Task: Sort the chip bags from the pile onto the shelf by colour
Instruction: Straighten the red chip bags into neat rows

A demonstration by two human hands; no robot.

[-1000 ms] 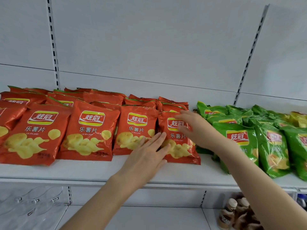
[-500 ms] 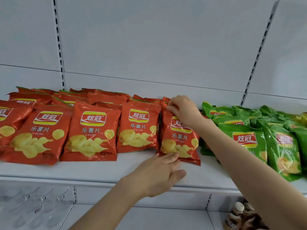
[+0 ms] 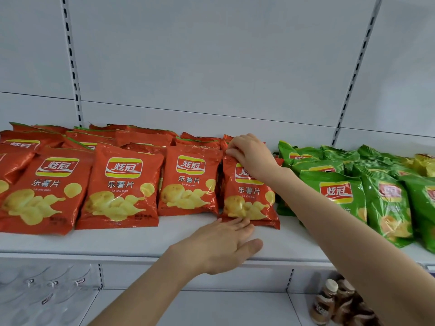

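- Four orange bags (image 3: 122,184) lie face up in the near row on the white shelf (image 3: 141,241), and a fifth is cut off by the left edge of view. More orange bags overlap behind them, too many layers to count.
- One of the four, the rightmost orange bag (image 3: 249,201), is the bag being handled. It leans back against the bags behind it at the right end of the orange group.
- Two hands are on it. The right hand (image 3: 253,155) pinches its top edge between curled fingers and thumb. The left hand (image 3: 221,245) lies flat on the shelf with its fingers straight and pressed together, fingertips (image 3: 237,222) touching the bag's bottom seam.
- Green bags (image 3: 336,196) fill the right side, three clearly in the near row and more heaped behind. The right forearm crosses over the nearest one.
- One yellow bag (image 3: 423,162) shows at the far right behind the green ones.
- Two slotted rails (image 3: 73,67) run up the back wall.
- Bare shelf forms a strip between the orange row and the front edge, widest in the middle where the left hand rests. The green bags come nearer to that edge.
- Several brown bottles (image 3: 327,300) stand on the lower shelf (image 3: 211,309) at the right, and clear dividers (image 3: 47,292) sit at its left.
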